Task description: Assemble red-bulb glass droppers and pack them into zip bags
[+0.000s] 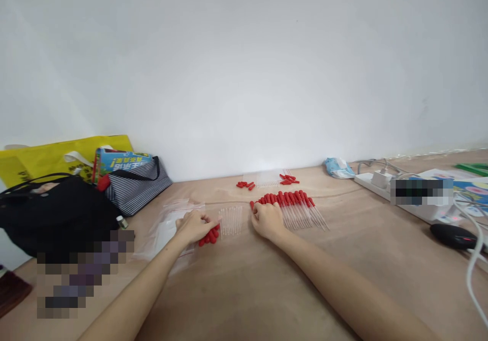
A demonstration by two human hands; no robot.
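Note:
My left hand (193,225) is over a small pile of red rubber bulbs (209,237), thumb and fingers drawn together at the pile's upper edge; what they pinch is hidden. Just right of it, thin clear tubes (231,220) lie side by side in a row. My right hand (268,220) is closed at the left end of a row of droppers (299,210), clear tubes fitted with red bulbs. A red bulb tip (252,205) shows beside its curled fingers, which hide the rest of that dropper.
Clear plastic bags (163,229) lie left of my left hand. Behind are loose red bulbs (290,179) and more tubes (267,184) near the wall. Bags (139,186) and a small vial (122,222) stand left; a face mask (338,168), power strip (368,181) and cables are right.

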